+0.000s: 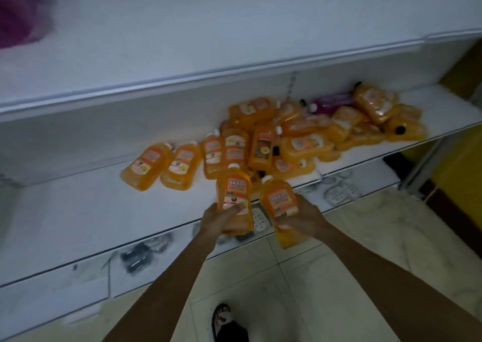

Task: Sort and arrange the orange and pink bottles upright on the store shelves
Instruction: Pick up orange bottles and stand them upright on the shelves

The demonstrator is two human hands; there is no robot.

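Head view, frame centre: left hand grips one orange bottle, right hand grips another, both above the shelf edge; the bottle pile lies upper right.

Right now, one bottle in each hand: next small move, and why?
Probably stand both upright on the bare shelf left of the pile. The left hand grips the left bottle, the right hand the right bottle, both orange, caps up, near the shelf's front edge; the piled bottles lie flat.
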